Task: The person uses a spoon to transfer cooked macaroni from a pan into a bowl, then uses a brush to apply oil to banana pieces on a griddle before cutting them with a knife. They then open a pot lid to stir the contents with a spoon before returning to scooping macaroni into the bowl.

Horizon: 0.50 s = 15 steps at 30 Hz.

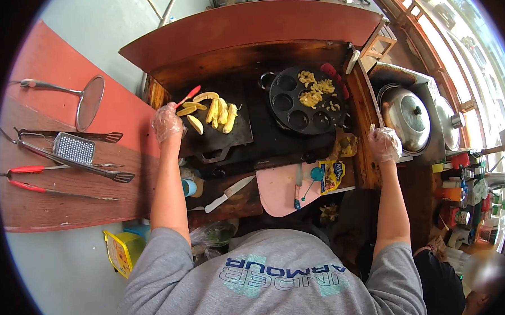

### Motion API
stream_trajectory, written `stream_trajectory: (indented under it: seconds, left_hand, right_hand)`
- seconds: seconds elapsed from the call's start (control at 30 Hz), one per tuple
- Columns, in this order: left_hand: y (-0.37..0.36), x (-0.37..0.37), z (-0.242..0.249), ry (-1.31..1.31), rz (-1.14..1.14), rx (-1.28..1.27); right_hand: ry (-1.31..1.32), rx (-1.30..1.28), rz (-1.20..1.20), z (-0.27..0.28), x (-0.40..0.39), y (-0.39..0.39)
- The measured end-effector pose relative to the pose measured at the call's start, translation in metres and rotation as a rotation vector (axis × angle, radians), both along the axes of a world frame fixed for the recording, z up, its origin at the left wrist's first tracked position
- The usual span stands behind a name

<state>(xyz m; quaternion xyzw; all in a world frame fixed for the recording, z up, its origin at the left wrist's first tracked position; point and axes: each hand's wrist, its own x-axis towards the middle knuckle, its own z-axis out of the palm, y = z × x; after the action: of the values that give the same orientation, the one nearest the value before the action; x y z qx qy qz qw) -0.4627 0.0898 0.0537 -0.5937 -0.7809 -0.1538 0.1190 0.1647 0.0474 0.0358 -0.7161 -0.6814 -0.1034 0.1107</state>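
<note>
Torso is covered by a heathered grey tee (214,305). Short left sleeve (158,260) and short right sleeve (401,272) are made in the same grey. Print (285,271) is set across the tee: "ARMOUR" is filled in solid dark blue, "UNDER" is drawn in thin outline. Lettering is seen upside down from the head view. Mint-green patches are printed behind the letters. Left hand (167,123) and right hand (386,144) are each covered by a clear, thin, wrinkled plastic glove.
</note>
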Motion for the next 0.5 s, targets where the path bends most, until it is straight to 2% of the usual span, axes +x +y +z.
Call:
stream_trajectory:
  seconds: [0.07,0.1,0.2,0.33,0.37,0.43,0.47,0.5]
  left_hand:
    - [0.01,-0.017,-0.017,0.031,-0.114,0.123]
    - [-0.003,0.01,0.014,-0.016,-0.008,-0.038]
    - [-0.028,0.012,0.029,0.045,0.063,-0.133]
    - [-0.091,0.015,0.044,-0.192,0.374,-0.424]
    - [-0.095,0.004,0.02,-0.19,0.367,-0.423]
    - [-0.097,-0.031,-0.063,-0.497,0.268,-0.282]
    - [-0.087,-0.029,-0.077,-0.555,0.18,-0.207]
    - [-0.073,-0.02,-0.075,-0.586,0.186,-0.213]
  right_hand:
    - [-0.007,-0.007,0.0,-0.001,0.0,-0.002]
    - [-0.015,-0.008,-0.002,-0.001,-0.001,-0.001]
    - [-0.002,-0.022,-0.02,0.0,-0.001,0.0]
    - [-0.038,-0.031,-0.041,-0.002,0.0,0.002]
    - [-0.038,-0.047,-0.031,-0.001,0.0,0.001]
    - [-0.038,-0.065,-0.023,-0.001,0.002,0.0]
    - [-0.032,-0.045,0.005,-0.002,0.003,0.0]
    - [-0.024,-0.025,0.032,-0.004,0.003,0.0]
